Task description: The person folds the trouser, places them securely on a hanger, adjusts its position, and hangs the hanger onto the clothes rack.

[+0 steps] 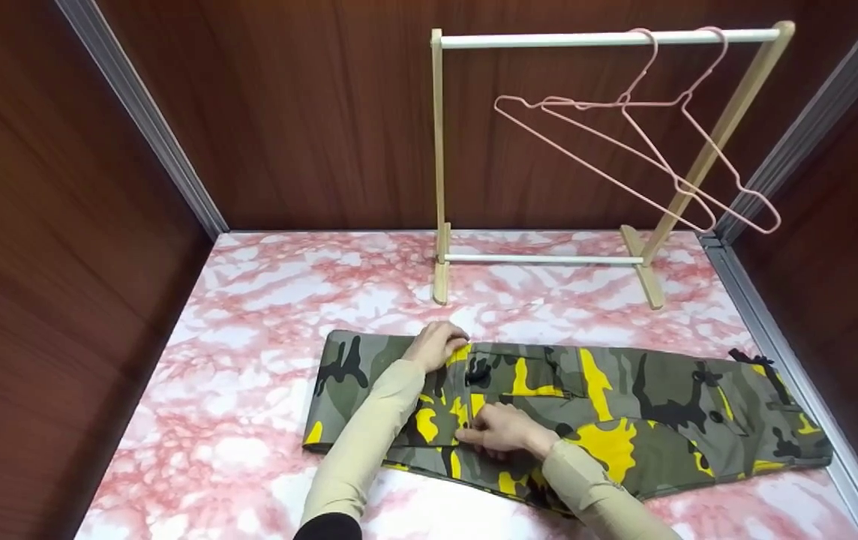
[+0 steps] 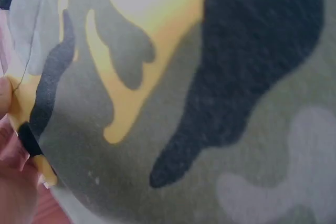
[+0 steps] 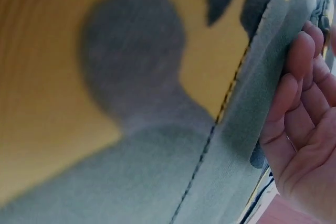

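Note:
Folded camouflage trousers [image 1: 669, 405] in green, grey, black and yellow lie lengthwise across the table, waistband to the right. One end is doubled back at the left. My left hand [image 1: 435, 346] pinches the far corner of the turned-over hem; in the left wrist view its thumb [image 2: 5, 95] lies against the cloth edge. Nearer to me, my right hand [image 1: 504, 429] is at the same hem, thumb stretched along the cloth and the other fingers curled. The right wrist view shows several bent fingers [image 3: 299, 66] beside a stitched edge; the contact of the thumb is hidden there.
Behind the trousers stands a small wooden rack [image 1: 439, 150] with white rails. Two pink hangers [image 1: 624, 105] hang from its top bar. The table [image 1: 196, 435] has a pink and white marbled surface, enclosed by brown panels [image 1: 286, 112] with metal edging.

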A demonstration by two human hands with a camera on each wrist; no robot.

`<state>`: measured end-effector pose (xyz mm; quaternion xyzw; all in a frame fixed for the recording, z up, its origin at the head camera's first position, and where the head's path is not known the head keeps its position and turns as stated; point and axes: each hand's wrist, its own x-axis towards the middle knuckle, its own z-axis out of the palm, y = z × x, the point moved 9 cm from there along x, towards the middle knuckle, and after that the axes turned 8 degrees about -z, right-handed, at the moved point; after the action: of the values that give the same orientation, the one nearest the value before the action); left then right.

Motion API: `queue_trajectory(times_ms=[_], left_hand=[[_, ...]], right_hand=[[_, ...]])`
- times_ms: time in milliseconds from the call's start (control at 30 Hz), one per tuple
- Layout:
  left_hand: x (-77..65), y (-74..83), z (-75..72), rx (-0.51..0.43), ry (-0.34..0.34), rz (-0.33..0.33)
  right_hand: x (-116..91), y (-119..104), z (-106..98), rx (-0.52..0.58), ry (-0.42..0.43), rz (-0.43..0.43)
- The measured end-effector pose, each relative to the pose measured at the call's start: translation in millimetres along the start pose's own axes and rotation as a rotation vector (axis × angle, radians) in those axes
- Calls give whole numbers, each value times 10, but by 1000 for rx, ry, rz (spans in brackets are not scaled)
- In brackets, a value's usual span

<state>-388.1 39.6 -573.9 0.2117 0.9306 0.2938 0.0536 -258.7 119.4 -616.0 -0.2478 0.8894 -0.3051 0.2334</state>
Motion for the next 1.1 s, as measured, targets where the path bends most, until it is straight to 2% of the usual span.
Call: queue_trajectory(times_ms=[67,167,300,367,533,667,767,867,1033,1100], left_hand=[[-11,0,2,-25,-4,9],[-54,-21,8,15,-25,34],[-128,-204,-82,70,-43,24],[-180,-360,-200,66,-27,5],[-381,-801,-605,45,86,-16],[-565,-1175,-890,69,141,-112],[-669,-1395,-1029,49,126,-183],[-730,-1524,-1110,-20,86,-208],[-774,-1645,-1170,-148,39,-217],[-790,-1670,-1188,-133,36,-215]], right_hand=[[4,6,-7,7,15,7],[4,14,-12,-8,24,14],[-9,21,-2,-10,20,23],[-16,21,0,-10,18,25],[-22,16,-5,-13,14,26],[-18,14,-11,-16,12,25],[-15,10,-16,-28,12,26],[-13,3,-17,-38,15,26],[-3,-15,-6,-36,15,24],[3,-23,-2,-38,12,24]])
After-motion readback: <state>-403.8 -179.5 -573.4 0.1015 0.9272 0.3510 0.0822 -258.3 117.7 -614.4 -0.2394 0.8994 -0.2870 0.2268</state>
